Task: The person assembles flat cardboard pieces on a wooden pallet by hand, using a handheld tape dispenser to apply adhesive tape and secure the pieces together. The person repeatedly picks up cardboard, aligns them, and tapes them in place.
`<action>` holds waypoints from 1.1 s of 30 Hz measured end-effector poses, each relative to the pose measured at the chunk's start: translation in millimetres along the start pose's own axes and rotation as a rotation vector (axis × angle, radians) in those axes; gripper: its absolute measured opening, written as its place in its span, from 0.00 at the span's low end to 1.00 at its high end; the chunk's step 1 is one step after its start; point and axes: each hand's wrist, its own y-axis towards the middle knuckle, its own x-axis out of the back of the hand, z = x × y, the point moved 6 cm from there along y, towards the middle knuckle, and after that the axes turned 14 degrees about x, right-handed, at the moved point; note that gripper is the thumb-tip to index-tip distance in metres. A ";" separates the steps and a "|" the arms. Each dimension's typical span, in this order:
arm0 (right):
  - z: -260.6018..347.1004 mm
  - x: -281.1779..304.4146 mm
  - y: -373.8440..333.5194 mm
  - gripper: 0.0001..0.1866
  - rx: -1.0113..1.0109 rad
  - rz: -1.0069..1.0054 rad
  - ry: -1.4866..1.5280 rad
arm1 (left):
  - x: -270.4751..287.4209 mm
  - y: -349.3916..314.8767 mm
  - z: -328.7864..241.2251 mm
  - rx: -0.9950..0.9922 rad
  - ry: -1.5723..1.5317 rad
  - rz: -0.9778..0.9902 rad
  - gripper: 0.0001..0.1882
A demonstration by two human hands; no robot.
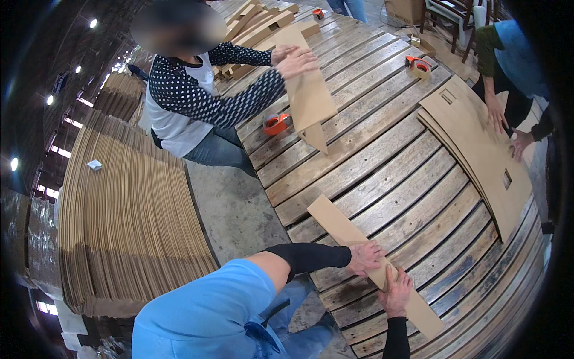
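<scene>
A long, narrow, folded cardboard piece (338, 223) lies slantwise on the slatted wooden table in front of me. My left hand (366, 257) grips it near its middle, fingers bent across its top. Just nearer to me, my right hand (396, 291) closes around the same piece, with the fingers over its right edge. Past my right hand, the near end (427, 320) of the cardboard stretches toward the table's front. The undersides of both hands are hidden.
The slatted table (353, 149) holds tape dispensers (276, 124) (418, 67). Across it, a co-worker in dotted sleeves (239, 99) presses a cardboard piece (311, 90). At right, another person's hands rest on flat cardboard sheets (472, 137). A tall cardboard stack (128, 209) stands left; folded cardboard pieces (263, 30) lie far back.
</scene>
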 end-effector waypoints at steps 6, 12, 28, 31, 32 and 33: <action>-0.1 -4.2 -0.1 0.55 -0.010 -0.006 -0.008 | -5.0 -2.5 0.8 -0.014 -0.028 -0.086 0.28; -0.5 1.1 4.0 0.54 -0.014 -0.008 0.067 | -11.8 3.9 3.9 0.017 -0.056 0.026 0.28; -6.5 5.4 13.1 0.57 -0.063 0.067 0.114 | 7.4 6.8 9.0 -0.002 -0.107 -0.047 0.27; -7.3 4.6 10.3 0.57 -0.045 0.061 0.125 | 4.9 7.5 7.5 0.012 -0.154 -0.085 0.27; -7.8 4.4 8.7 0.57 -0.045 0.053 0.127 | 4.2 7.9 5.9 0.017 -0.168 -0.106 0.27; -7.3 5.0 9.2 0.57 -0.041 0.038 0.131 | 2.8 7.8 6.7 0.021 -0.174 -0.124 0.27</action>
